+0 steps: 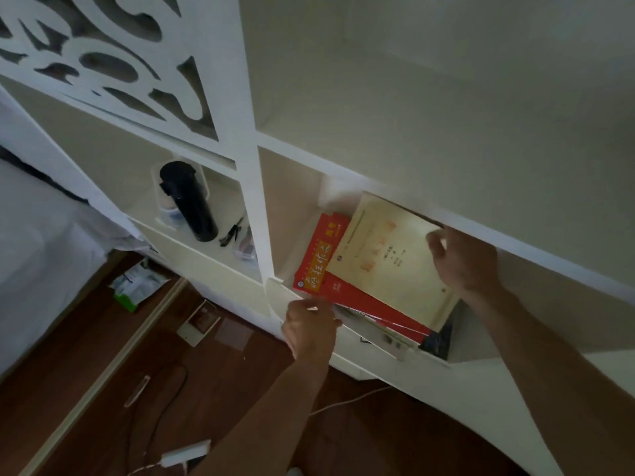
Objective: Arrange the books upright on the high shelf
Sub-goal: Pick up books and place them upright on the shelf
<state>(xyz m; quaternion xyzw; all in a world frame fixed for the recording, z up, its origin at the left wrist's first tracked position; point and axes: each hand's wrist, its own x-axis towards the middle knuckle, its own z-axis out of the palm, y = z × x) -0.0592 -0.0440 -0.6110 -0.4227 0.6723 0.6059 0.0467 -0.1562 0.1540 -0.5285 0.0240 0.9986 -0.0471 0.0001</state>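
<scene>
With my left hand (311, 326) pinching the red book (318, 261) and my right hand (462, 257) gripping the cream book (388, 255), I'd tip the stack upright together, slowly.

Black flask (189, 201) upright in left compartment, black clip (232, 231) near compartment's front edge. White power strip (185, 455), black cable (161, 403), photo (199, 322), packet (137, 283) on wooden floor (68, 389).
</scene>
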